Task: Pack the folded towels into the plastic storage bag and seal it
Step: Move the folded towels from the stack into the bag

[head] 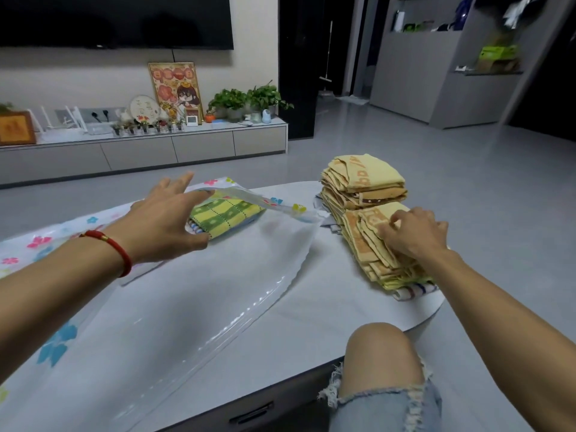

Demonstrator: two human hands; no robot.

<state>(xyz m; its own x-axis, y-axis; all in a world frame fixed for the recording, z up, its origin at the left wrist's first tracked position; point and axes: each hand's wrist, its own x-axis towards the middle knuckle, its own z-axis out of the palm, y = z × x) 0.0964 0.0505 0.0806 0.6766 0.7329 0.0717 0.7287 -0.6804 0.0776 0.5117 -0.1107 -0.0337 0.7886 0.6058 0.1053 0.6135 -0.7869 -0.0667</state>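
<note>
Packing barely begun: one towel in the bag, two stacks still waiting.

The plastic storage bag [174, 294] lies flat across the left of the surface [311, 310], its mouth toward the right and still unsealed; a green-and-yellow checked towel [226, 215] sits inside near the far end, apparently on top of another striped one. The left hand [165, 219] is spread, fingers released, lifting the bag's upper flap [249, 199] to hold the mouth apart. On the right, a far stack of yellow towels [364, 179] stands untouched, and the near stack [374, 247] lies just beside it; the right hand [411, 232] rests on the near stack, fingertips curled at the top towel's edge, seemingly pinching it. Judging from this, most towels remain to be loaded, then the sealing.
</note>
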